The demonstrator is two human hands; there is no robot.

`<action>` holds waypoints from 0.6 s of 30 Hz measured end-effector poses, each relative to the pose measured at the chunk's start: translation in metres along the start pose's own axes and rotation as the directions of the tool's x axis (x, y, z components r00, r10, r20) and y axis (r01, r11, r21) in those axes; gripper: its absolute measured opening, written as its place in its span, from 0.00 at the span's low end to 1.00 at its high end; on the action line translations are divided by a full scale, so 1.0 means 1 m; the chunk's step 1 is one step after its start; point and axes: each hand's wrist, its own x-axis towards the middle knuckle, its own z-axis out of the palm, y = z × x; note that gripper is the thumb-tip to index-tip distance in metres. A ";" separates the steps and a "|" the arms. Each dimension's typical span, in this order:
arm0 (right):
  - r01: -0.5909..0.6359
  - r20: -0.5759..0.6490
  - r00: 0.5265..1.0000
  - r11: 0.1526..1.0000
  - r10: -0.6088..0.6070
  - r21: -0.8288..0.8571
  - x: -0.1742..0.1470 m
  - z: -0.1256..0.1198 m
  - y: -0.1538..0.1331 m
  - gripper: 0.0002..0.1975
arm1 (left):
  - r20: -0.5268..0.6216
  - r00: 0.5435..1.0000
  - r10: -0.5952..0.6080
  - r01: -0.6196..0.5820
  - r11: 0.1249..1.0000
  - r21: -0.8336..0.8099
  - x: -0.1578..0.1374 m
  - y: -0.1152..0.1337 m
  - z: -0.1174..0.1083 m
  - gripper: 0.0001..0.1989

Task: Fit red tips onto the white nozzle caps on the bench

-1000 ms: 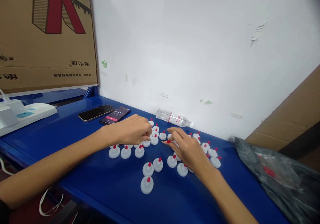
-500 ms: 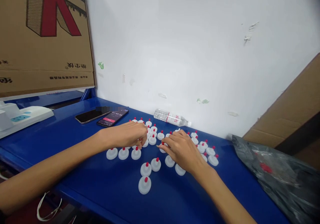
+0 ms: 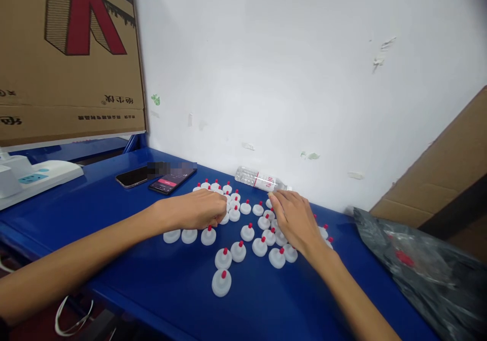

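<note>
Many white round caps with red tips (image 3: 221,282) stand on the blue table. My left hand (image 3: 201,210) is closed in a fist-like pinch over the left part of the group; what its fingers hold, if anything, is hidden. Several caps lie close around it, one white cap (image 3: 208,236) just in front. My right hand (image 3: 296,218) reaches over the right part of the group, palm down, thumb stretched forward and fingers bent away from me. Its fingertips are partly hidden, and nothing shows in its grasp. A cap (image 3: 277,258) sits beside its wrist side.
A clear plastic bottle (image 3: 262,180) lies along the white wall. Two phones (image 3: 173,180) rest at the back left, near a white power strip (image 3: 57,175). A large cardboard box (image 3: 95,82) stands on the left. A dark plastic bag (image 3: 403,270) lies at the right edge.
My right hand has moved right and away from me, uncovering caps in the middle. My left hand has stayed nearly in place, its fingers tucked in more. The view has shifted slightly.
</note>
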 end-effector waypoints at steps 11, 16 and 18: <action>-0.052 0.169 0.985 0.998 0.045 0.037 -0.005 0.016 0.020 0.30 | 0.003 1.000 -0.002 0.002 1.000 0.012 -0.001 -0.002 0.002 0.14; -0.026 0.185 0.983 0.997 0.012 0.073 -0.006 0.018 0.019 0.30 | -0.036 0.999 0.008 -0.007 1.000 0.027 -0.002 -0.003 0.000 0.11; -0.011 0.162 0.987 0.996 -0.004 0.089 -0.004 0.015 0.018 0.29 | -0.080 0.997 0.000 0.003 0.999 0.047 -0.002 -0.004 -0.002 0.08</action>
